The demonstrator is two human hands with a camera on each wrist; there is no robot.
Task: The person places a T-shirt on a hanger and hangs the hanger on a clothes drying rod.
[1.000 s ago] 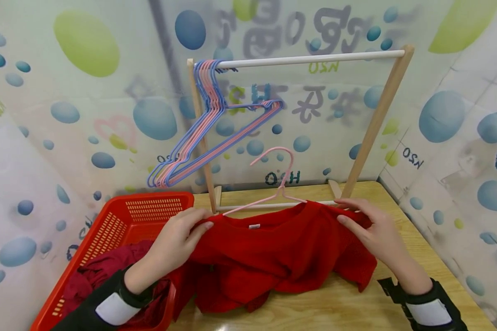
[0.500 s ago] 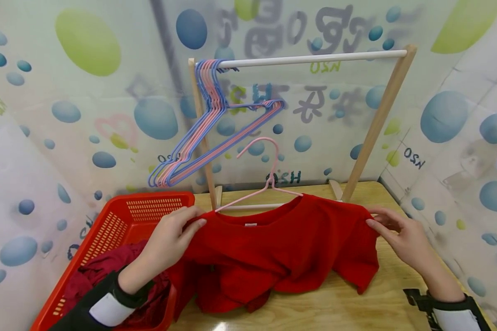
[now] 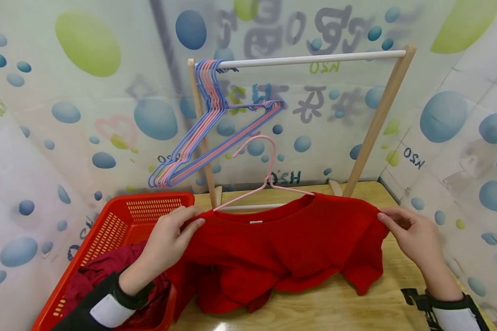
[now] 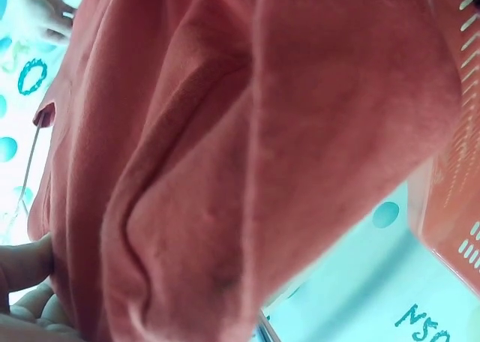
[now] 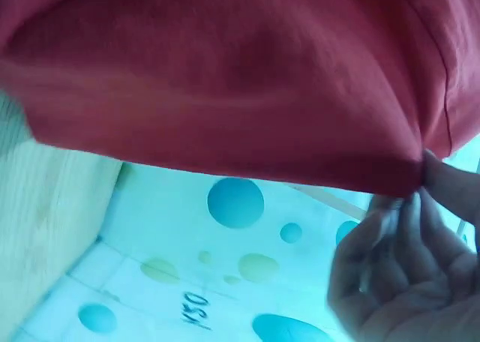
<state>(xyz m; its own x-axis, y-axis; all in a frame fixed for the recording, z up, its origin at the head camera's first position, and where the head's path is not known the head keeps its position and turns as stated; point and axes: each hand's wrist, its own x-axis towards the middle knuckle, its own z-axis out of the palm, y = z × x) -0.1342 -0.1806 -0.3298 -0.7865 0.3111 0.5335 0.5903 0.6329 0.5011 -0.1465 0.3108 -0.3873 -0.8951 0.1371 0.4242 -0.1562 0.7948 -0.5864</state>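
Note:
A red short-sleeved shirt (image 3: 281, 243) is spread between both hands, its lower part bunched on the table. Inside its neckline sits a pink hanger (image 3: 269, 179), hook upward; the ends of its arms are hidden in the shoulders. My left hand (image 3: 170, 241) pinches the shirt by the shoulder on the left, beside the hanger's arm. At the other side my right hand (image 3: 416, 236) pinches the top edge of the sleeve between thumb and fingers, which the right wrist view shows close up. In the left wrist view the cloth (image 4: 187, 162) fills most of the picture.
Behind the shirt stands a rack with a white rail (image 3: 314, 59) and wooden posts. Several blue and pink hangers (image 3: 211, 124) hang at its left end. A red basket (image 3: 120, 216) at the left holds dark red cloth (image 3: 107, 271). The wooden table (image 3: 323, 312) lies beneath.
My right hand has slid outward from the shoulder to the sleeve and drawn the shirt wider to the right. The hanger has risen and shifted left. My left hand has moved slightly left.

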